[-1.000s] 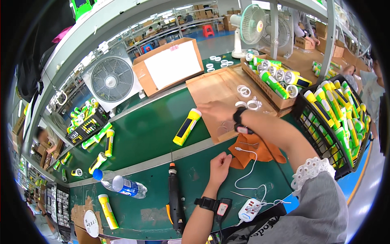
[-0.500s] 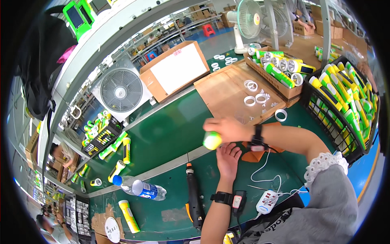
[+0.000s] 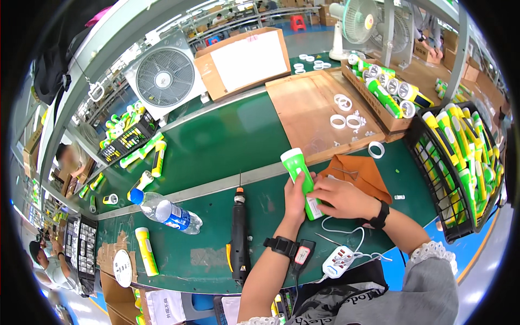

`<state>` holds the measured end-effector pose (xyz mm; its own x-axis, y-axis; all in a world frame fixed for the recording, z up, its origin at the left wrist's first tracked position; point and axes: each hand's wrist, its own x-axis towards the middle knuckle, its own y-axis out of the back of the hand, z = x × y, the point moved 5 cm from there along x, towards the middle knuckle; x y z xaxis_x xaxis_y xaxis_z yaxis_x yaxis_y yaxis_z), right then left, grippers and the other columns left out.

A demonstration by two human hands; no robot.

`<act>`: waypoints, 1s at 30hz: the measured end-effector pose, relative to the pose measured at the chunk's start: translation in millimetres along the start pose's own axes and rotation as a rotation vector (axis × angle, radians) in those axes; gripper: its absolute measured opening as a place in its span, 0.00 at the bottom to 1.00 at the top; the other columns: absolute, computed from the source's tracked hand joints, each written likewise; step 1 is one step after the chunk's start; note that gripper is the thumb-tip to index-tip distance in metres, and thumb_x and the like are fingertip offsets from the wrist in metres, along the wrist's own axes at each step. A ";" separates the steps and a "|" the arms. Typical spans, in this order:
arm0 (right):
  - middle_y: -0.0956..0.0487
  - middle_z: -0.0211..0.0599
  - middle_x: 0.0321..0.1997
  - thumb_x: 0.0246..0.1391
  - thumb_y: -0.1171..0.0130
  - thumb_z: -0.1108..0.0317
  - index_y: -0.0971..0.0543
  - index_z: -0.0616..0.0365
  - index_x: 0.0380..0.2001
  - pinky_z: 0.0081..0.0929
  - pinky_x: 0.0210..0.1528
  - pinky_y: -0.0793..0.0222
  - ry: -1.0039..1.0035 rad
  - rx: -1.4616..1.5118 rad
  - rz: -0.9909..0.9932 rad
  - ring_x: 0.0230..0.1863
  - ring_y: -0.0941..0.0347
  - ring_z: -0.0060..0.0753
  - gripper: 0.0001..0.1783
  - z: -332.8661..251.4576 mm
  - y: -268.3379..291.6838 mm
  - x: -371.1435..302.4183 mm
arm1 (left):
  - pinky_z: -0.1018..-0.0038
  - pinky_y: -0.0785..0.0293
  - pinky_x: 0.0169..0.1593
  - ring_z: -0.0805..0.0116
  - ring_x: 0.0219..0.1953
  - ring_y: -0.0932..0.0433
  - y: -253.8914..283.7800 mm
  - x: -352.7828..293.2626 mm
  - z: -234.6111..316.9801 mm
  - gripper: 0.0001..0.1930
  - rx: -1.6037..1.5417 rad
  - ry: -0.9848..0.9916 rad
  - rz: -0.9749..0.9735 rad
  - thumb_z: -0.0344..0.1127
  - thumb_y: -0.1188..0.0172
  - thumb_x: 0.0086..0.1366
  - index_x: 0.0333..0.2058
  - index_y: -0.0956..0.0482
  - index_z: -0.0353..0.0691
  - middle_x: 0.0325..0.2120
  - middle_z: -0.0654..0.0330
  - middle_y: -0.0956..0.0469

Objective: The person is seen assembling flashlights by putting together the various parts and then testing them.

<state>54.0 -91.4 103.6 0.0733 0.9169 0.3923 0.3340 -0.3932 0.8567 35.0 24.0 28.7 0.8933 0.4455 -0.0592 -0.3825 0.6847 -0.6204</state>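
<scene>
A green and white flashlight (image 3: 299,167) stands tilted over the near side of the bench, its white head up. Its body is wrapped by my left hand (image 3: 294,201). At the lower body, beside a white label, the bent fingers of my right hand (image 3: 345,198) grip it too; some fingertips are hidden. An orange sheet (image 3: 364,176) with a thin metal piece on it lies just beyond my right hand. To the left of my left forearm lies a black electric screwdriver (image 3: 239,238). Close to my right wrist is a white charging hub (image 3: 339,262) with cables.
A plastic bottle (image 3: 168,212) and a yellow flashlight (image 3: 145,252) lie at left. White rings (image 3: 338,121) sit on a wooden board (image 3: 295,103). At right stand a carton (image 3: 398,125) and a black crate (image 3: 460,232), both full of flashlights. A fan (image 3: 163,80) stands at the back.
The flashlight was in my right hand, end toward me. Now it is upright in my left hand, with my right hand at its lower body. My view has shifted.
</scene>
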 end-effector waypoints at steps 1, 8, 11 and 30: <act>0.32 0.38 0.41 0.42 0.42 0.70 0.29 0.57 0.40 0.33 0.42 0.33 -0.026 0.024 0.031 0.42 0.32 0.40 0.18 -2.3 0.8 -4.3 | 0.70 0.28 0.42 0.63 0.39 0.25 0.3 -2.9 -3.1 0.17 0.039 0.039 0.023 0.42 0.54 0.64 0.44 0.36 0.34 0.37 0.53 0.29; 0.33 0.40 0.38 0.43 0.38 0.63 0.33 0.57 0.40 0.30 0.41 0.36 -0.273 0.308 -0.017 0.41 0.34 0.39 0.22 0.8 -1.7 -8.9 | 0.73 0.29 0.38 0.68 0.34 0.27 -3.2 -6.5 -11.9 0.16 0.131 0.126 0.033 0.43 0.54 0.64 0.42 0.36 0.36 0.33 0.56 0.28; 0.31 0.41 0.39 0.45 0.39 0.63 0.33 0.57 0.39 0.29 0.41 0.36 -0.378 0.386 -0.072 0.43 0.33 0.37 0.19 2.2 -3.3 -8.0 | 0.72 0.29 0.37 0.68 0.33 0.27 -1.2 -5.3 -13.8 0.15 0.157 0.101 0.043 0.43 0.54 0.64 0.42 0.36 0.37 0.32 0.57 0.28; 0.34 0.40 0.44 0.18 0.26 0.55 0.33 0.57 0.41 0.38 0.50 0.42 0.056 0.199 0.015 0.47 0.39 0.48 0.41 -0.8 -8.6 -14.7 | 0.76 0.32 0.26 0.72 0.22 0.30 -4.9 -1.8 -1.5 0.18 0.035 0.034 -0.025 0.48 0.51 0.62 0.43 0.37 0.42 0.25 0.59 0.30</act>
<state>49.3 -101.6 90.7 0.0288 0.9035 0.4275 0.5128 -0.3805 0.7696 35.6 19.0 30.6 0.9098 0.4089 -0.0712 -0.3679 0.7151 -0.5944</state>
